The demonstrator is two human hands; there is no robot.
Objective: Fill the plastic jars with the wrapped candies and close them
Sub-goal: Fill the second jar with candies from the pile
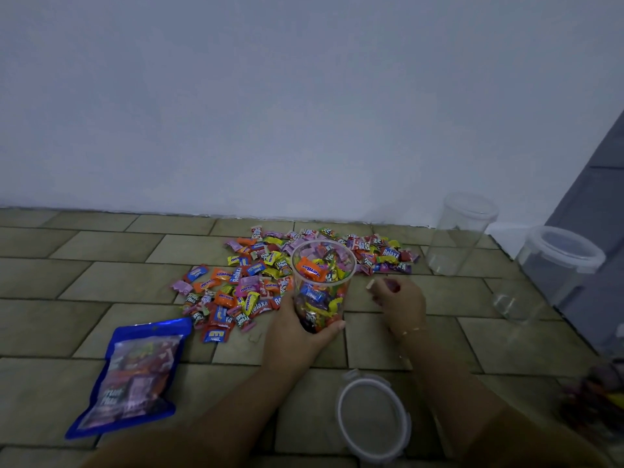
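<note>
two bare forearms reach down from the camera toward a tiled floor, a loose round lid (373,413) lying between them at the near edge. the left hand (297,327) wraps its grip round the lower wall of an open clear jar (322,285) standing upright in the middle of the floor, already nearly full of wrapped candies. the right hand (398,298), just beside the jar, has its fingers curled and appears to pinch a small candy; the blur leaves what it holds uncertain. a spread pile of candies (270,275) lies behind and to the left of the jar, touching its far side. a blue candy bag (135,376) rests flat at the left. an empty jar (459,234) stands by the wall at right, and another jar with its lid on (553,265) sits further right.

the jar looks light, thin-walled and smooth, likely to slip or tip if bumped, so a hold low around its wall seems sound. the candies are small, light and slick in their wrappers, best taken a few at a time. the lid probably needs pressing down evenly at the rim.
</note>
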